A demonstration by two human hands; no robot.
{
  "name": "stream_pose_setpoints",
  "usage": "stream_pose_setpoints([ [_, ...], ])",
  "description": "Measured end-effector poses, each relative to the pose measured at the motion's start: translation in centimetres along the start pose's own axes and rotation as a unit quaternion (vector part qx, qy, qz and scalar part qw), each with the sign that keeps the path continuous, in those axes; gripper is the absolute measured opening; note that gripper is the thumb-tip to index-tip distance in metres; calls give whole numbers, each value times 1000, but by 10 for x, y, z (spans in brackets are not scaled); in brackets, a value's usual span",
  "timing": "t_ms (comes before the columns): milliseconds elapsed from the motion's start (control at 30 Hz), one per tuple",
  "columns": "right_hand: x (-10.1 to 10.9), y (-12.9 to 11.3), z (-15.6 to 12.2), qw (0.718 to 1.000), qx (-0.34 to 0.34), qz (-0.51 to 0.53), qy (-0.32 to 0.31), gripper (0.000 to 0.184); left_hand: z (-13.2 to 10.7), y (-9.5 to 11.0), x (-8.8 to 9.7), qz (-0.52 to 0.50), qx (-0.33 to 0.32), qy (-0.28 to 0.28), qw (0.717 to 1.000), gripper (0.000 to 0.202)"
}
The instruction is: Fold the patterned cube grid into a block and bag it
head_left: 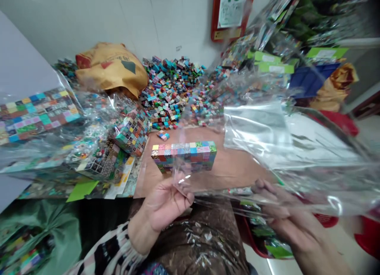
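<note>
The brown-topped table [243,164] carries everything; clear plastic film [326,198] sweeps from its near edge over its right side. A heap of small patterned cubes [169,91] piles along the far edge, beside a yellow sack [109,71] at the far left corner. A block of cubes [184,154] stands midway along the near edge, set in from it. The right hand [282,209] is at the film, too blurred to tell its grip; the left hand's [166,203] grip pinches the film's edge. One small loose piece [163,135] lies beyond the block.
</note>
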State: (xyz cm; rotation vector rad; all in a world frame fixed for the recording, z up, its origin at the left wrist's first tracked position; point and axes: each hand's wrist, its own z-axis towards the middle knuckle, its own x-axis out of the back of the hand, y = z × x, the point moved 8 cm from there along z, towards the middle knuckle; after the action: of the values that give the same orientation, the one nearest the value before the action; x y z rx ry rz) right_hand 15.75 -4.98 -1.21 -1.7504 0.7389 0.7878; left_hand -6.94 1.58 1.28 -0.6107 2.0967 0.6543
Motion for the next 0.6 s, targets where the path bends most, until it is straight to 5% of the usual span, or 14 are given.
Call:
stream_pose_setpoints([
  [300, -73, -5, 49, 985, -75, 131, -85, 24, -20, 47, -29, 16, -122, -67, 990, 15],
  [600, -57, -14, 38, 979, -54, 191, -37, 22, -8, 28, -47, 29, -65, -124, 990, 14],
])
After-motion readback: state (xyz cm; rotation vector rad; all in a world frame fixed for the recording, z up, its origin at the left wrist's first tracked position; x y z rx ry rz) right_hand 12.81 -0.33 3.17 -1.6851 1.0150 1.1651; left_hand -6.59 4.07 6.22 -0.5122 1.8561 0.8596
